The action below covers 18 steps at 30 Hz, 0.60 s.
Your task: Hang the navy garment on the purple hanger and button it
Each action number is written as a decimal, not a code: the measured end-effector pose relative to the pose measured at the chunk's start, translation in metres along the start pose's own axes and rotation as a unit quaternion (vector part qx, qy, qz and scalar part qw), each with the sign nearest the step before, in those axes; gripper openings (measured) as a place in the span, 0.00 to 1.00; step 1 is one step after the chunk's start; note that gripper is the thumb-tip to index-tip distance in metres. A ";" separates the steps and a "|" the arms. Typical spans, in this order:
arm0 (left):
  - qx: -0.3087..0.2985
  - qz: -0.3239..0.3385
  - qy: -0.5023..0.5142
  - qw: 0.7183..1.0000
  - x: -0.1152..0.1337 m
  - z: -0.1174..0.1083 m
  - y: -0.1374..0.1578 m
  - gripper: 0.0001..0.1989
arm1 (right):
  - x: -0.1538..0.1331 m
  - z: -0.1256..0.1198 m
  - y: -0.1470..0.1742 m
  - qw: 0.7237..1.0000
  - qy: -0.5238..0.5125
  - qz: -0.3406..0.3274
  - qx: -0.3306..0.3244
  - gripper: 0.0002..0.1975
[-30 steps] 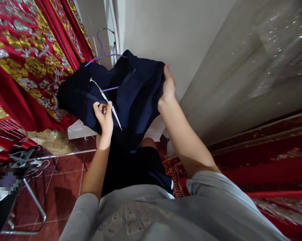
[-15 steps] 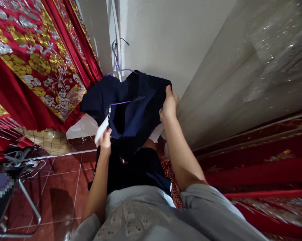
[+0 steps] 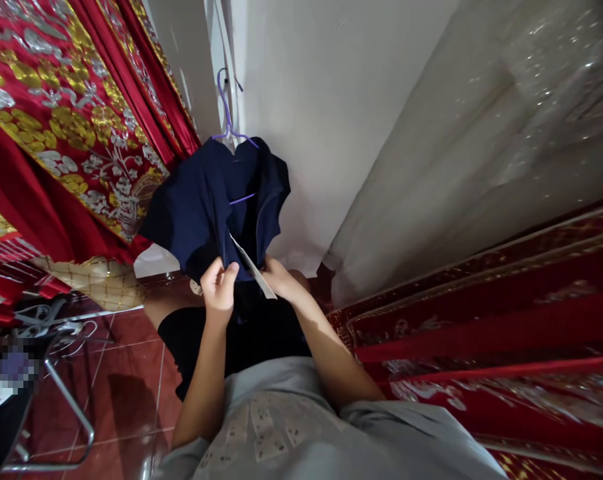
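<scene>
A navy shirt (image 3: 191,207) with an open front hangs on a purple hanger (image 3: 227,123) against the wall. My left hand (image 3: 219,283) is closed on the lower front edge of the shirt, thumb on top. Close by, my right hand (image 3: 280,279) grips the opposite front edge; its fingertips are partly hidden by cloth and a tag. That white tag (image 3: 254,267) dangles nearly edge-on between my hands, in front of the shirt's opening.
Red cloth with gold and silver embroidery (image 3: 81,127) hangs at left. A pale sheer cover (image 3: 431,167) drapes along the right, above red embroidered fabric (image 3: 456,333). A metal-framed chair (image 3: 74,407) stands on the red tiles at lower left.
My right hand has left the shirt's right sleeve and come down and left to the front edge. My left hand has released the tag and taken the other edge.
</scene>
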<state>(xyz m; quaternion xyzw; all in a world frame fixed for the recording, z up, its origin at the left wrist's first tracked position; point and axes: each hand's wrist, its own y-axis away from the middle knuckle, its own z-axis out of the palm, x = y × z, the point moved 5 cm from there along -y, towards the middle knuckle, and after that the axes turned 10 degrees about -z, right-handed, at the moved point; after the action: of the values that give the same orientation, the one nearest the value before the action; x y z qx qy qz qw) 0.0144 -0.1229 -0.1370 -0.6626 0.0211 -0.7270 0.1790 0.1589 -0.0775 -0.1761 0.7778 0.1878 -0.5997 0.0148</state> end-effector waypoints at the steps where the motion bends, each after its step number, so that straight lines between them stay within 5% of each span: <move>1: 0.013 -0.002 0.007 1.000 0.000 -0.001 0.001 0.23 | 0.001 -0.002 0.005 1.000 0.003 0.019 -0.025 0.10; 6: -0.007 0.014 -0.033 0.999 0.011 0.013 0.010 0.22 | -0.017 -0.020 0.035 0.992 0.041 0.047 -0.107 0.22; 11: 0.008 0.028 0.000 1.000 0.023 0.018 0.020 0.20 | -0.038 -0.039 0.045 0.994 0.098 0.042 -0.036 0.28; 18: 0.001 0.010 0.055 0.998 0.035 0.018 0.032 0.19 | -0.047 -0.009 0.038 0.977 -0.158 -0.093 -0.107 0.21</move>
<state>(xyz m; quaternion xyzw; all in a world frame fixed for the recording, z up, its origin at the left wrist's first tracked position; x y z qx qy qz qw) 0.0377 -0.1593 -0.1103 -0.6210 0.0375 -0.7607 0.1855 0.1693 -0.1237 -0.1366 0.6467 0.3171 -0.6900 0.0715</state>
